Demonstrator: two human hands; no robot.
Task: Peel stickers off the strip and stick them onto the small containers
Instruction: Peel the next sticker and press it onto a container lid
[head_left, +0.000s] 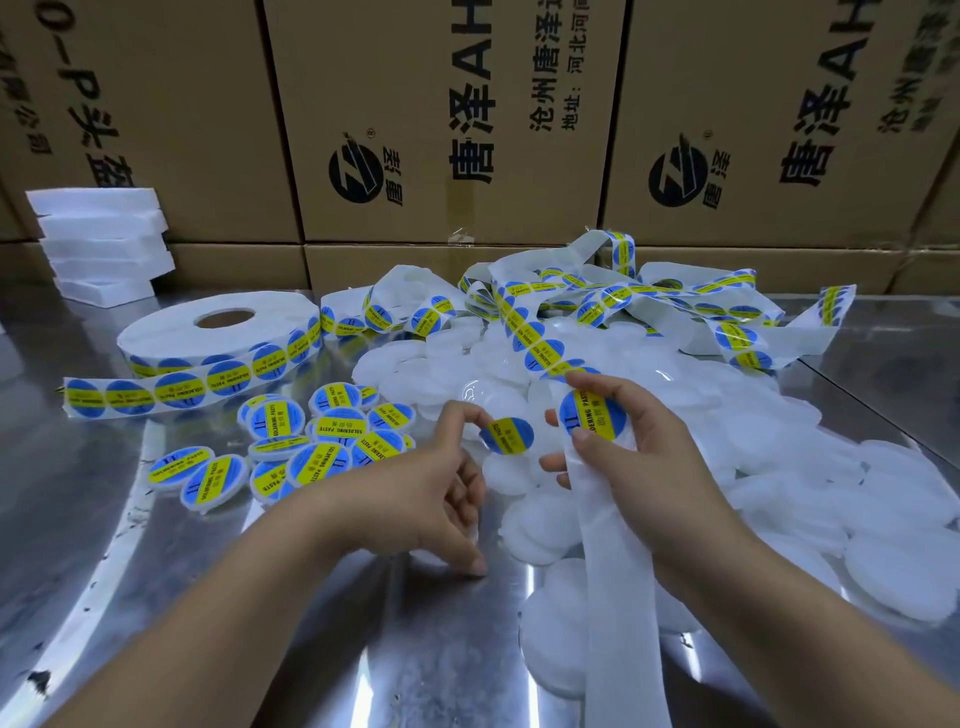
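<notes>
at the far left corner of the bench (156, 597) we see foam blocks (101, 241) and a sticker roll (218, 332) before cardboard boxes (441, 119), labelled containers (291, 447) nearer us, then our left hand (441, 488) pinching a peeled sticker (506, 435) over the plain containers (810, 467) heaped rightward, our right hand (639, 457) gripping the strip (613, 571) between thumb and fingers.

On the table (78, 519), the sticker roll (218, 338) lies at ten o'clock, a stack of foam pads (104, 239) behind it. Labelled containers (291, 447) cluster at nine o'clock of the left hand (431, 493), which pinches a sticker (506, 435). Unlabelled containers (810, 467) spread from twelve to four o'clock, under the tangled strip (530, 332); the right hand (639, 457), at three o'clock, grips that strip. Cardboard boxes (447, 119) stand behind everything
</notes>
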